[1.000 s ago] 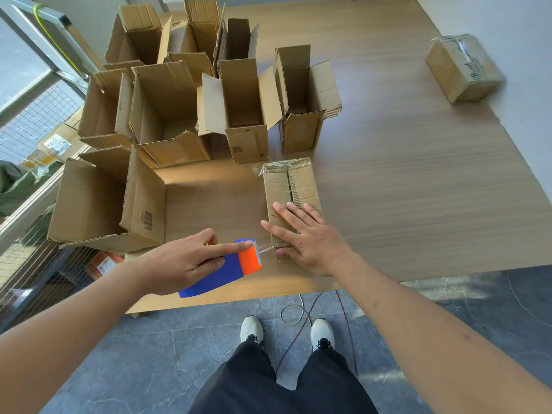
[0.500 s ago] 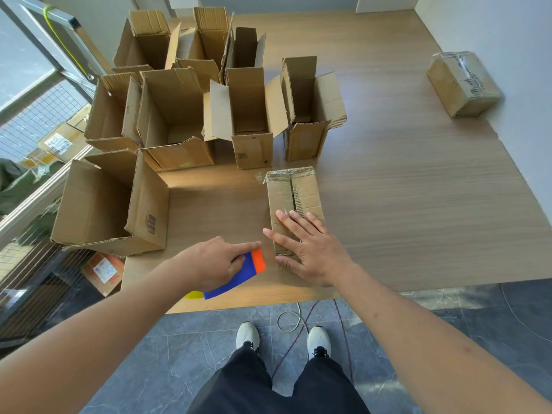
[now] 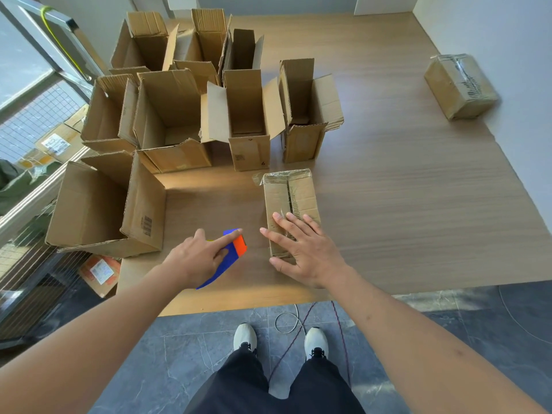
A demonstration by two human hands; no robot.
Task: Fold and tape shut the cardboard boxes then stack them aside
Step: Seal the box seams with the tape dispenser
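Cardboard boxes crowd the far left of the wooden table, the biggest open box lying on its side at the left edge, with several upright open boxes behind it, flaps standing. A taped box sits well apart at the far right, near the wall. Smaller, near the front edge, lies the closed box, clear tape glinting over its far end and seam. The right hand lies on its near end, fingers straight and spread, pressing down. Just beside it the left hand grips the blue-and-orange tape dispenser, forefinger stretched along the top. The box looks light and stiff but crushable, its taped faces probably slick; it is likely best held by both long sides.
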